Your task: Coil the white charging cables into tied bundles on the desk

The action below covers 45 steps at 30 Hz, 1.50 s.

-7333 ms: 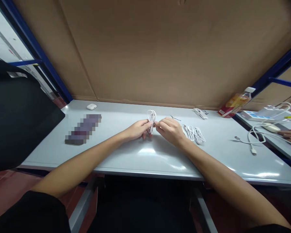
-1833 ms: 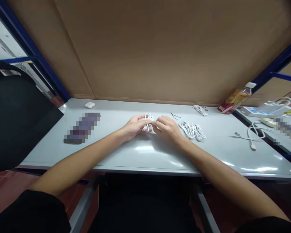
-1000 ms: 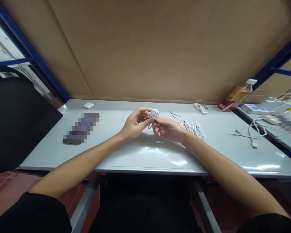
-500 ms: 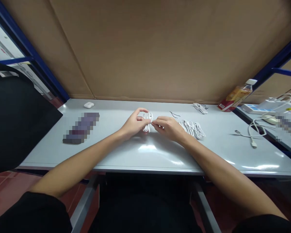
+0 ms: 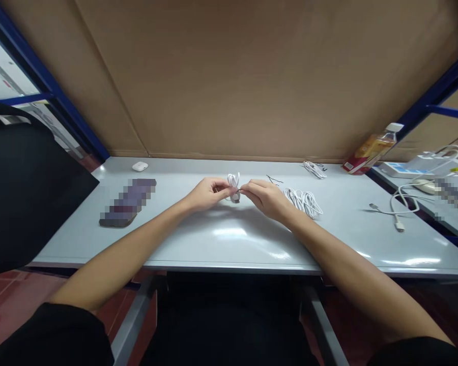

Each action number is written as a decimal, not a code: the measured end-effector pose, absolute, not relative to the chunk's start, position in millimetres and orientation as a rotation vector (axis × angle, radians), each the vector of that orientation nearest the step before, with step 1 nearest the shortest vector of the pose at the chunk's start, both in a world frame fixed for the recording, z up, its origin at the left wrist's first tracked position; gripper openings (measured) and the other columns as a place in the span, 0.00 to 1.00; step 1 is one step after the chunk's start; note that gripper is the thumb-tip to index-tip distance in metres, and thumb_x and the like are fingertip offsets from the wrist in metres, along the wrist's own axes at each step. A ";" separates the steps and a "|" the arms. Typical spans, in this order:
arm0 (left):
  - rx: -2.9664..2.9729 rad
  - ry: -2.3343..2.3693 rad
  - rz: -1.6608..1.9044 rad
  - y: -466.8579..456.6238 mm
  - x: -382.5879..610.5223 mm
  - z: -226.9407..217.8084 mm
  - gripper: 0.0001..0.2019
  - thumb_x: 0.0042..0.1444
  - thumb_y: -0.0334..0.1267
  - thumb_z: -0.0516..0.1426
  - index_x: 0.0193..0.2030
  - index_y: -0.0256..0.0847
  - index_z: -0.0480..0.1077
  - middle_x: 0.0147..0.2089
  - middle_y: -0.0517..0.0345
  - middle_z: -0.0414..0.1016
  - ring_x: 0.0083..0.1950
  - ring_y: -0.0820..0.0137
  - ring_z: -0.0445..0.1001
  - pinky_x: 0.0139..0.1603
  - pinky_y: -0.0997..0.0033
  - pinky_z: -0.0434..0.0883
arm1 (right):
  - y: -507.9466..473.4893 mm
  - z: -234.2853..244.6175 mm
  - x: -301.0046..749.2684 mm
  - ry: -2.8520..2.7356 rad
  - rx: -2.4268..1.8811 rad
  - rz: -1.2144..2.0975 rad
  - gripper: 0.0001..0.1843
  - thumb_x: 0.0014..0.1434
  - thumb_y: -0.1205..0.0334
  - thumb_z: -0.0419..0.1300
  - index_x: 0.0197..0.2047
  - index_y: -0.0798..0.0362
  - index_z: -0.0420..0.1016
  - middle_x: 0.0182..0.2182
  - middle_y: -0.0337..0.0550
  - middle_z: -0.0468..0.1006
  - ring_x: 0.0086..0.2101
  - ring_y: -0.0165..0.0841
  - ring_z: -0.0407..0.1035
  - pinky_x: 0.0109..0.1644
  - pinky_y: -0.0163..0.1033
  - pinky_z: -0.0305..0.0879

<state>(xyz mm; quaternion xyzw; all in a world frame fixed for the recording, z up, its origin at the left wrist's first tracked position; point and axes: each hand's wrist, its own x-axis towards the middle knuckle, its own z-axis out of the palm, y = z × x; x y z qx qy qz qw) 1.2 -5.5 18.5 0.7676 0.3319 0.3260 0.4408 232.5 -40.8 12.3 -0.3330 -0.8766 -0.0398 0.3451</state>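
**Left hand (image 5: 208,194) and right hand (image 5: 267,199) pinch a small white cable coil (image 5: 233,187)**

From the head view, the fingers of both hands close on the coil, held between them over the grey table (image 5: 229,249). A larger white cable coil (image 5: 303,203) lies just beside the right hand, near a thin black wire (image 5: 275,179). Farther off lie a closed white earbud case (image 5: 140,166), a pixelated flat object (image 5: 127,202) and a tilted plastic bottle (image 5: 370,152).
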 end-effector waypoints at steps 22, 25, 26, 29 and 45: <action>1.487 0.706 0.711 -12.6 8.2 17.5 0.20 0.61 0.56 0.64 0.40 0.38 0.78 0.36 0.54 0.76 0.33 0.73 0.71 0.31 0.72 0.67 | -40.3 16.2 234.5 -2.255 -0.859 -0.286 0.15 0.75 0.59 0.52 0.45 0.50 0.80 0.31 0.46 0.77 0.32 0.36 0.68 0.39 0.41 0.63; 1.593 0.742 0.767 -12.6 9.0 16.9 0.22 0.61 0.58 0.63 0.42 0.37 0.78 0.41 0.50 0.79 0.37 0.69 0.74 0.34 0.70 0.69 | -38.4 13.5 236.1 -2.204 -0.895 -0.155 0.12 0.73 0.59 0.55 0.47 0.51 0.80 0.32 0.44 0.78 0.32 0.35 0.70 0.39 0.40 0.65; 1.614 0.748 0.781 -12.6 9.3 16.8 0.23 0.61 0.59 0.63 0.43 0.37 0.78 0.41 0.50 0.79 0.38 0.69 0.75 0.34 0.70 0.70 | -38.3 12.9 236.4 -2.188 -0.903 -0.117 0.11 0.72 0.59 0.56 0.47 0.51 0.80 0.32 0.44 0.78 0.32 0.34 0.70 0.38 0.40 0.65; 1.651 0.758 0.809 -11.6 9.7 15.6 0.21 0.62 0.57 0.62 0.43 0.37 0.77 0.41 0.50 0.80 0.39 0.67 0.75 0.35 0.70 0.71 | -39.0 12.5 236.3 -2.154 -0.934 -0.042 0.10 0.70 0.58 0.59 0.47 0.51 0.80 0.33 0.43 0.78 0.30 0.33 0.69 0.37 0.39 0.65; 1.873 0.776 0.930 -13.8 11.8 11.0 0.18 0.66 0.53 0.60 0.50 0.40 0.76 0.48 0.50 0.82 0.44 0.66 0.80 0.45 0.68 0.72 | -41.3 14.1 232.5 -2.143 -0.949 -0.064 0.10 0.70 0.61 0.57 0.42 0.51 0.80 0.32 0.44 0.78 0.30 0.32 0.69 0.36 0.39 0.64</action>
